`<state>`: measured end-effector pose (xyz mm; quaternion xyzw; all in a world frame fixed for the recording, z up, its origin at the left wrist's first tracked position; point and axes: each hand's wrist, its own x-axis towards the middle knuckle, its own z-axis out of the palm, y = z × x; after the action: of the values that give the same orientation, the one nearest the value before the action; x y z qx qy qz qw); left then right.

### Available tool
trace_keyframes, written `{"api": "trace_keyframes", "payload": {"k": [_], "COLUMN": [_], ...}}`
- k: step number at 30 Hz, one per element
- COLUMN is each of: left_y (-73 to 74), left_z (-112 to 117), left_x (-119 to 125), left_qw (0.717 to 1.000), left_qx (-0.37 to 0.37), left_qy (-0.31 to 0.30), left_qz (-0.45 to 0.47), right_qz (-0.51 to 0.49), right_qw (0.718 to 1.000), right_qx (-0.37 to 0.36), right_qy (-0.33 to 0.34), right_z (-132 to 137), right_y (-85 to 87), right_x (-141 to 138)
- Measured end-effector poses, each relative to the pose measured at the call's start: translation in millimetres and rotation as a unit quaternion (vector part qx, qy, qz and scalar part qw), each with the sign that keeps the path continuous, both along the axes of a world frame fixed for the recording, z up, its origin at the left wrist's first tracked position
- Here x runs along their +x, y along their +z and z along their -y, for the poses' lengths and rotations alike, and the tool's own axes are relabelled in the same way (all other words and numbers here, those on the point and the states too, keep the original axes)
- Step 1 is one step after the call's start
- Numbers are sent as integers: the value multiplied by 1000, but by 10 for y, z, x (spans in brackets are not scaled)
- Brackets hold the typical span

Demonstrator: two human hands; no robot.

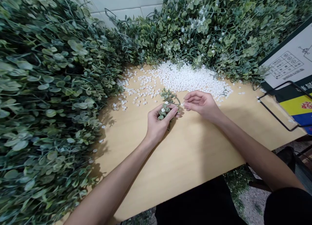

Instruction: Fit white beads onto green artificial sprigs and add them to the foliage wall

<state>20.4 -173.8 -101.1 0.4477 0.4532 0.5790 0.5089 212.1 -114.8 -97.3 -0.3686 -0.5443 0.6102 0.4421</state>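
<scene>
Pinched between the thumb and fingers of my left hand (pixel 159 122) is a sprig of artificial greenery (pixel 167 96), with small green leaves and a few white beads among them. Its thin stem curves out toward my right hand (pixel 202 104). That hand is just to the right, thumb and fingertips drawn together in a pinch, and what looks like a small white bead shows at their tips. Beyond both hands a heap of white ring-like beads (pixel 185 77) spreads over the wooden tabletop (pixel 180 150), with loose ones scattered to its left.
Thick artificial foliage (pixel 53 88) is piled along the left side, and more greenery (pixel 219 33) lines the back against a tiled wall (pixel 117 0). At right stands a printed box (pixel 287 65), beside a black wire frame (pixel 275 112). The table's front edge runs near my lap.
</scene>
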Motion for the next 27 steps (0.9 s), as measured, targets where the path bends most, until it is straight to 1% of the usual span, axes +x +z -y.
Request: {"api": "trace_keyframes", "payload": {"k": [4,12,17,27], "left_y": [3,21,18,49], "left_z": [-7,0,0,10], "left_x": [8,-1,1,2], "left_qw": [1000,1000,1000,999], "left_qx": [4,-1,-2,6], "left_qy": [1,4,11,6], "left_qz": [12,-25,-19,-31], "right_qz": [3,12,13,8], "right_qw": [1000,1000,1000,1000], "right_qx": [2,1,5,19], "right_qy": [7,9,8,10], "right_z": [7,23,30,45], "right_y": [-12,5,22,22], "right_x": [-21,-39,-40,-24]}}
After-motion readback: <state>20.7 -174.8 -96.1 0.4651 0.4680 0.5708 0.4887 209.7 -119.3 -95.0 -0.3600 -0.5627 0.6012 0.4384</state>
